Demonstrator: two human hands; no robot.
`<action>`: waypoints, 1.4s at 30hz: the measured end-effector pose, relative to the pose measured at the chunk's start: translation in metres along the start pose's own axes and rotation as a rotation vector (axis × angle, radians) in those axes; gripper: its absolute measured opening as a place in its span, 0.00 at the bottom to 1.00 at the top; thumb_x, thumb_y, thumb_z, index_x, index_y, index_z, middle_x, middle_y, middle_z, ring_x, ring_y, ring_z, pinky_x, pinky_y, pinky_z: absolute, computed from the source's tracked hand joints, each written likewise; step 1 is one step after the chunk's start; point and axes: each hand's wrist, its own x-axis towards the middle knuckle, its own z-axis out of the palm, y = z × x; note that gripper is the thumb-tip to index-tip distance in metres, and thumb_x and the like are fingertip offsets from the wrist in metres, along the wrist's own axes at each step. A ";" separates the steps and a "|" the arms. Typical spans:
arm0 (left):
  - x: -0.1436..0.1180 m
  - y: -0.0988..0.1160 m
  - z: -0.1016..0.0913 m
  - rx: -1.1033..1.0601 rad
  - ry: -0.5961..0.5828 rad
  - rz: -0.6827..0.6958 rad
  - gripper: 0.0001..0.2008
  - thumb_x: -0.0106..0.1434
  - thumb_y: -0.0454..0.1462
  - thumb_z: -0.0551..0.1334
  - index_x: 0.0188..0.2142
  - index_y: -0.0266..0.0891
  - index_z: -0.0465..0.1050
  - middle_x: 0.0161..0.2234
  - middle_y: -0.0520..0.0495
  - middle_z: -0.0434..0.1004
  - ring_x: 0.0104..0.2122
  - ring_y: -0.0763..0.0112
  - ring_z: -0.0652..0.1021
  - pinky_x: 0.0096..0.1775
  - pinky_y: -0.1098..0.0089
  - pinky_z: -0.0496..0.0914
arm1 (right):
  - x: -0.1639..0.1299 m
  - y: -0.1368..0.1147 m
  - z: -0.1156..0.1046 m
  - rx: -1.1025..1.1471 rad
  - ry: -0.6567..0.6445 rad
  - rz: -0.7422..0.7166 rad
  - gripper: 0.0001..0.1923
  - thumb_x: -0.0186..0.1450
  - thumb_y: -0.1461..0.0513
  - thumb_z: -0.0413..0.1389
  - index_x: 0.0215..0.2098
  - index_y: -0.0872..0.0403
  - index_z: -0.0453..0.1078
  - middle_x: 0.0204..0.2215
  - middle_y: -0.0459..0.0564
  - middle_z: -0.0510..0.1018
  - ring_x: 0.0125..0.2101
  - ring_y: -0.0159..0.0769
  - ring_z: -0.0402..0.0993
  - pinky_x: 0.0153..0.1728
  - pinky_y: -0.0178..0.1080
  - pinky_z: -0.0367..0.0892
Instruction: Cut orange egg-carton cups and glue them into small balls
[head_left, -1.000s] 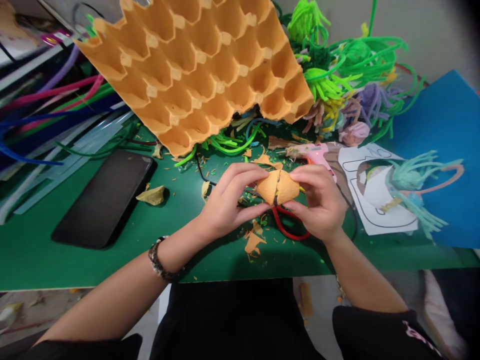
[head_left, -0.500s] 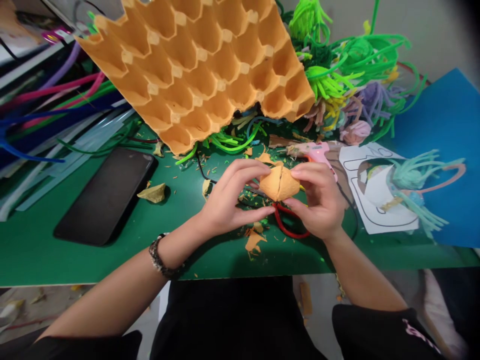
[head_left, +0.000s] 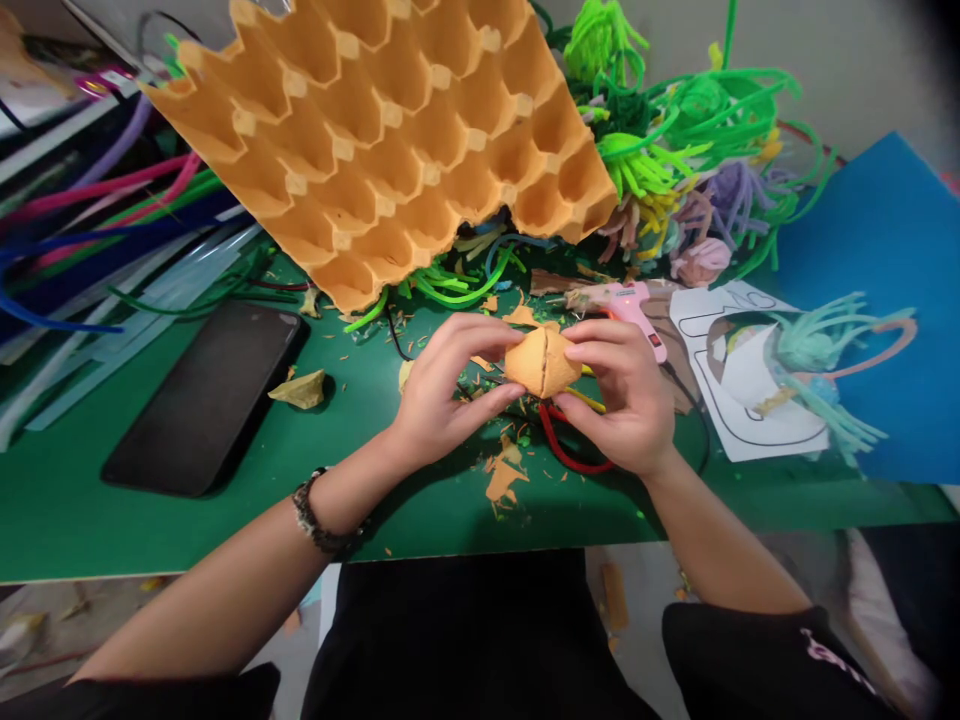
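Two orange egg-carton cups (head_left: 541,362) meet rim to rim between my hands, with a thin seam running down the middle. My left hand (head_left: 450,385) grips the left side with fingertips on top and thumb below. On the right side, my right hand (head_left: 626,395) holds them the same way, thumb underneath. Beneath them lie a red pipe cleaner (head_left: 562,455) and torn orange scraps (head_left: 506,480). A pink glue gun (head_left: 630,310) rests just beyond my right hand. Farther back, the large orange egg tray (head_left: 390,130) has a ragged, torn front edge.
A black phone (head_left: 206,395) lies at the left beside a yellowish carton scrap (head_left: 300,390). Bundles of pipe cleaners (head_left: 682,150) crowd the back right. White paper with black outlines (head_left: 757,420) and a blue sheet (head_left: 885,230) are at the right. The green table's front edge (head_left: 465,555) is near me.
The left thumb has come up to press against the cups, where before it was apart from them. Both hands and the cups appear slightly farther left as the view shifts.
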 end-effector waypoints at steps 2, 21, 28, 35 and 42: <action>0.001 0.000 0.000 0.000 0.005 0.019 0.15 0.62 0.41 0.62 0.47 0.41 0.67 0.40 0.46 0.72 0.40 0.70 0.75 0.35 0.71 0.74 | -0.001 0.002 0.001 0.022 0.001 0.005 0.25 0.58 0.64 0.60 0.52 0.40 0.65 0.47 0.47 0.70 0.49 0.41 0.68 0.49 0.51 0.69; -0.001 -0.006 -0.001 -0.067 -0.029 0.055 0.17 0.59 0.38 0.66 0.47 0.42 0.66 0.42 0.45 0.72 0.43 0.68 0.74 0.42 0.67 0.73 | 0.001 -0.001 0.000 0.080 -0.007 0.054 0.23 0.59 0.64 0.61 0.52 0.41 0.67 0.45 0.47 0.70 0.46 0.39 0.68 0.43 0.46 0.72; 0.000 -0.007 -0.001 -0.056 -0.009 0.059 0.16 0.59 0.38 0.66 0.46 0.42 0.66 0.41 0.46 0.72 0.42 0.69 0.75 0.42 0.67 0.72 | 0.002 -0.002 -0.001 -0.065 0.030 -0.076 0.24 0.59 0.66 0.61 0.52 0.42 0.66 0.46 0.46 0.71 0.47 0.37 0.69 0.48 0.46 0.70; 0.001 -0.006 -0.001 -0.048 -0.009 0.068 0.16 0.58 0.36 0.66 0.45 0.40 0.67 0.42 0.45 0.73 0.44 0.68 0.75 0.44 0.66 0.72 | 0.002 -0.001 -0.002 -0.133 0.044 -0.141 0.25 0.59 0.67 0.60 0.52 0.43 0.66 0.46 0.45 0.72 0.48 0.36 0.69 0.49 0.45 0.70; 0.004 -0.003 -0.002 0.037 0.000 0.115 0.14 0.58 0.35 0.66 0.43 0.40 0.67 0.41 0.47 0.74 0.42 0.71 0.75 0.44 0.68 0.71 | 0.003 0.000 -0.001 -0.173 0.032 -0.164 0.23 0.60 0.68 0.59 0.51 0.43 0.65 0.46 0.46 0.71 0.47 0.36 0.70 0.46 0.46 0.71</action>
